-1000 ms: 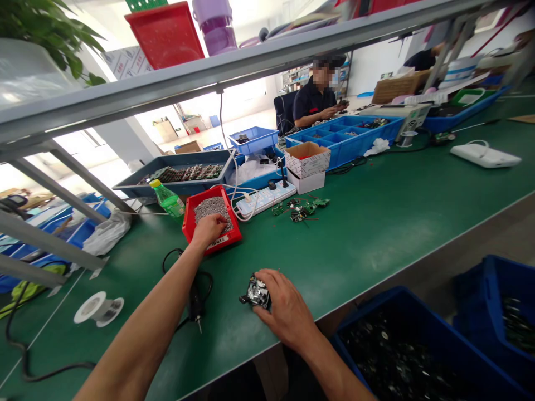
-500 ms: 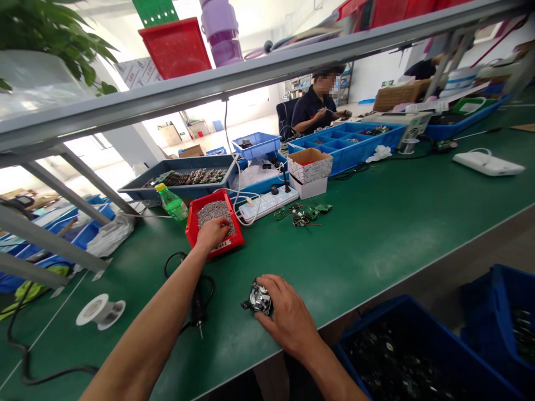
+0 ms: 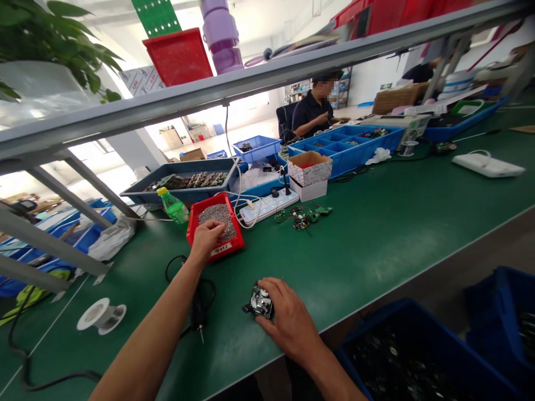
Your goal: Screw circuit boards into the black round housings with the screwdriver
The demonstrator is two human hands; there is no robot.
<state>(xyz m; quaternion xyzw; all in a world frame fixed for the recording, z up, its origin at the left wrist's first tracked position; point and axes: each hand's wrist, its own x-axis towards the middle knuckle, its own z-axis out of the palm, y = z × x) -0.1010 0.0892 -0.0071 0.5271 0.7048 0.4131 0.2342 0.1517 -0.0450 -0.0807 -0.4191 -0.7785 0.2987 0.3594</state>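
Where the green counter begins at far left, we see a solder spool lying near its front edge. A black cable loops beside it and a crumpled plastic bag lies further back.

A green bottle stands just beside a red tray heaped with small grey parts. Our left hand rests over the tray's near side, fingers curled down and bunched onto the heap. Whether they pinch a part we cannot tell. Behind it, a long grey-blue tray holds rows of dark components.

Between our forearms a black soldering iron lies on the counter, tip toward us. Our right hand lies near the front edge, fingers closed around a small black-and-metal assembly that sits on the counter.

Further back come a white power strip, a scatter of small green circuit boards and a cardboard box with its flaps up. A blue compartment tray holds a few dark bits, and a co-worker sits behind it.

Rightward from the circuit boards, a wide stretch of green counter runs to the front edge, with a white device far right. Below that edge, a blue bin is full of dark parts.
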